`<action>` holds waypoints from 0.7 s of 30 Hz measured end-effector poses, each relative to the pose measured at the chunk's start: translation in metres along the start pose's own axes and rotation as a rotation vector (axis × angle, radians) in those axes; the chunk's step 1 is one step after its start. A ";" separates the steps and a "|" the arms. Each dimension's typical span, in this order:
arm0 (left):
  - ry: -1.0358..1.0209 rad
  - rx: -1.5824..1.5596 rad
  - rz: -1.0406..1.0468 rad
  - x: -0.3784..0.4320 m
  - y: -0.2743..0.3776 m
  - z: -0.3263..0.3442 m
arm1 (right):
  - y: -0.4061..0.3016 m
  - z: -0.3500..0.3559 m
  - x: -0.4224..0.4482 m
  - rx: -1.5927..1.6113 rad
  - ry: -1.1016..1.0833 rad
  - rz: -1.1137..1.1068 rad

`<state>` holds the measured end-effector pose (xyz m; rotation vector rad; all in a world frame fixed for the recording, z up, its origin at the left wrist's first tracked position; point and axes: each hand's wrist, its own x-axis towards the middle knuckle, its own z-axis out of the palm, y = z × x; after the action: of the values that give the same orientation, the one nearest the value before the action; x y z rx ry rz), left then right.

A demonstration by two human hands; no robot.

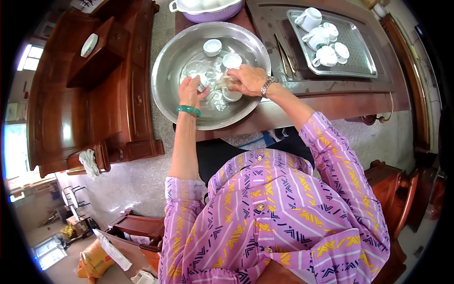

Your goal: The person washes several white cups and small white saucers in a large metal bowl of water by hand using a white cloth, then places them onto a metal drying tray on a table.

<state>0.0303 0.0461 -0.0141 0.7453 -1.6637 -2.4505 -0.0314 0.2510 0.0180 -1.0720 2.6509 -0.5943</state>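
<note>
A wide stainless steel basin [165, 96] with shallow water stands before me. My left hand [191, 90] grips a small white cup [203, 82] above the water. Over the middle of the basin my right hand [250, 80] is bent downward with blurred fingers; whether they hold anything is unclear. Partly beneath them lies a white cup [232, 95]. Two more small white cups, one at the back [212, 47] and another [232, 60] just behind my right hand, sit in the basin. A clear round glass piece [195, 68] lies in the water on the left.
Behind the basin stands a purple tub [212, 16] with a white basket on top. At right, a perforated metal tray [358, 53] bears several white cups and pots [315, 38]. Long thin tongs [285, 58] lie beside it. A wooden bench [103, 96] flanks the left.
</note>
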 end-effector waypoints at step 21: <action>0.010 1.187 0.577 0.007 0.002 0.002 | 0.007 0.008 0.002 0.147 0.127 0.048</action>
<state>0.0229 0.0451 -0.0141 0.2183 -2.7424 -0.9373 -0.0351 0.2520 0.0078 -0.9557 2.6815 -0.8588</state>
